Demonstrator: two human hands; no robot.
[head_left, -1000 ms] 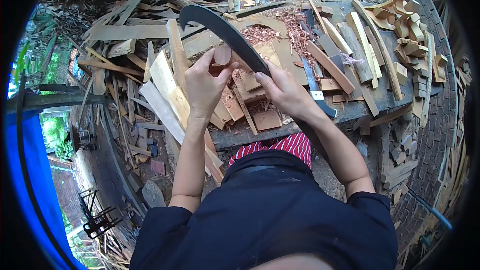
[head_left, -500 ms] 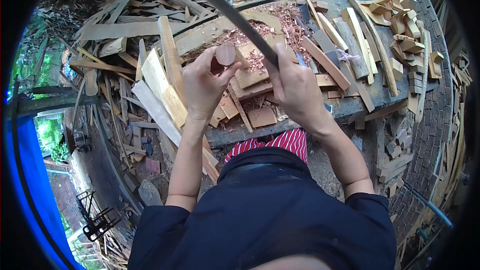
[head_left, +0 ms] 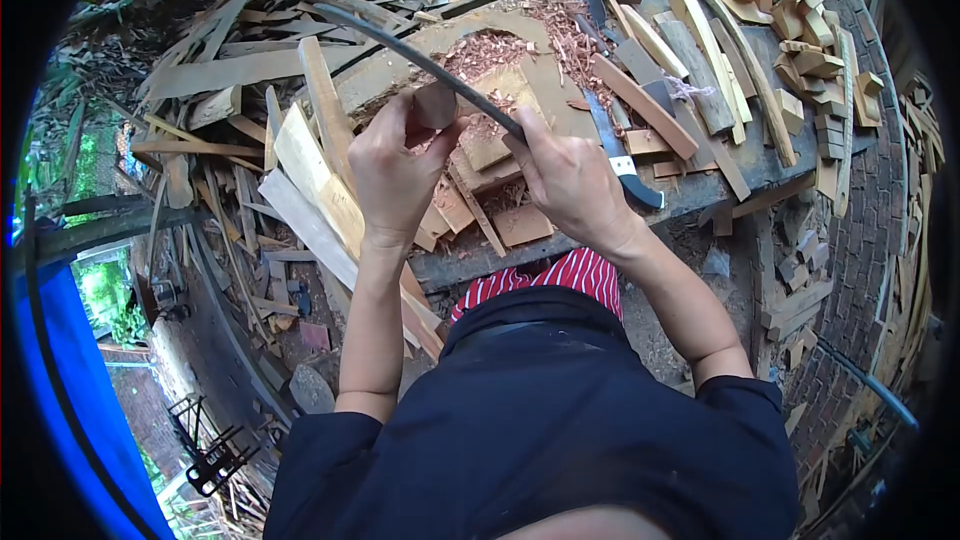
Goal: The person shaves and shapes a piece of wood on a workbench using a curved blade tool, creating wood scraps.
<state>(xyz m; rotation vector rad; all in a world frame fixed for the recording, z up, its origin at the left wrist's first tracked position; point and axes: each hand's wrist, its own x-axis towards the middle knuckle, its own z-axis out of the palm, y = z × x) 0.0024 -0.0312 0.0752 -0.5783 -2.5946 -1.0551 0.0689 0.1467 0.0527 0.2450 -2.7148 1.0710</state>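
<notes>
My left hand (head_left: 390, 165) is closed round a short, dark reddish-brown wooden block (head_left: 434, 106) with a smooth, rounded end facing up. In my right hand (head_left: 575, 180) is a long dark machete (head_left: 400, 48), its grip hidden by my fingers. The blade slants up and left and, seen nearly edge-on, overlaps the block's right edge in this view. Both hands are above the front of a workbench (head_left: 700, 198). Under them a pale wood board (head_left: 515, 90) bears curled red shavings (head_left: 490, 52).
A saw-like tool with a white-and-black handle (head_left: 638, 183) lies right of my right hand. Long wood strips (head_left: 645, 105) cover the bench's right side, with stacked cut blocks (head_left: 805, 25) beyond. Planks (head_left: 325, 175) lean at the left, before a heap of scrap wood (head_left: 230, 65).
The machete has swung lower, turning from its broad side to nearly edge-on, and my right hand has shifted slightly left. The left hand with the block has moved slightly left.
</notes>
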